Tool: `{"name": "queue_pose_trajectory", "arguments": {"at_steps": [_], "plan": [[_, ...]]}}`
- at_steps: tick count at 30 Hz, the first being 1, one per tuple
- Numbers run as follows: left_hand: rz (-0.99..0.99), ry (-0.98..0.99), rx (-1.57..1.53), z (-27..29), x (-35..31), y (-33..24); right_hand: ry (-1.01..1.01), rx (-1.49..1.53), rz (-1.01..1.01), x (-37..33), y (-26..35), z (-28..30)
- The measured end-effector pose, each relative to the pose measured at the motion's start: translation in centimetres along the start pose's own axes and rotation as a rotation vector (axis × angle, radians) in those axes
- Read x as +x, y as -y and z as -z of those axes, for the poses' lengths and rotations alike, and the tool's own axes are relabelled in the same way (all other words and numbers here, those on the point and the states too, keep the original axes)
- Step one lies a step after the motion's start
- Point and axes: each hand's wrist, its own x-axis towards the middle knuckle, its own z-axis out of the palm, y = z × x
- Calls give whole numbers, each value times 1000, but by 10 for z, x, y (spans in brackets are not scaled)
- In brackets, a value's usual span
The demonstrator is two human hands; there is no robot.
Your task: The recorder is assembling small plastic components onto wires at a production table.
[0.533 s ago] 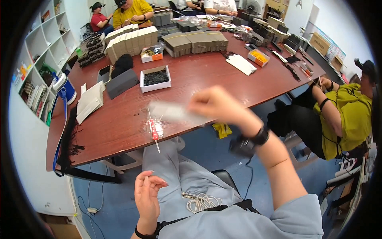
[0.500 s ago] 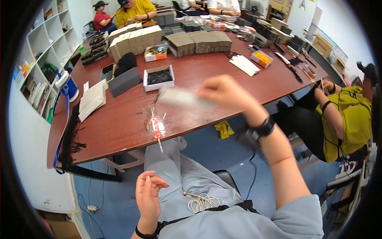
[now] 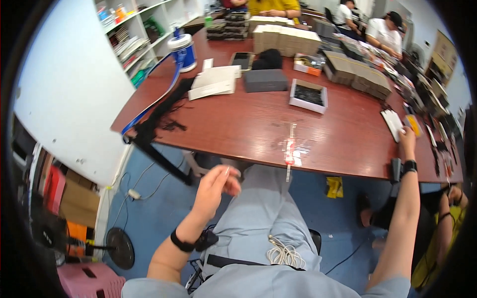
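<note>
My right hand [image 3: 408,140] reaches far to the right over the table. Its fingers are closed at the edge of a small pile of white cards [image 3: 391,122] and seem to pinch a card there; the fingertips are partly hidden. My left hand [image 3: 216,187] hangs above my lap by the table's front edge, slightly blurred, with fingers loosely bent, apart and nothing in them. At the table's edge in front of me lies a red-and-white tool with a thin pale shaft [image 3: 289,153], its end sticking out past the edge.
On the table [image 3: 233,129] stand a white box of black pieces [image 3: 308,96], a dark grey box [image 3: 266,81], cream sheets [image 3: 214,82], black cords [image 3: 158,119] and a blue-and-white tub [image 3: 183,52]. Stacked cartons [image 3: 285,40] line the back. A co-worker's hands [image 3: 454,194] are at right.
My right hand has swung right, carrying the white card from mid-table to the white pile. My left hand has risen toward the table edge. The view has turned left.
</note>
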Motion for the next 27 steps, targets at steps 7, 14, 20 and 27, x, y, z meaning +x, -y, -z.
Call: {"name": "queue_pose_trajectory", "arguments": {"at_steps": [7, 14, 20, 27], "plan": [[-538, -333, 1070, 92, 98, -43, -135, -79, 78, 11, -6, -10], [-587, -128, 1609, 146, 153, -68, -31, 270, 146, -43, 98, 28], [-369, -152, 1715, 144, 171, -56, 166, 573, 269, -74, 159, 52], [-806, -132, 1294, 81, 150, -44, 263, 593, 388, -101, 222, 61]]}}
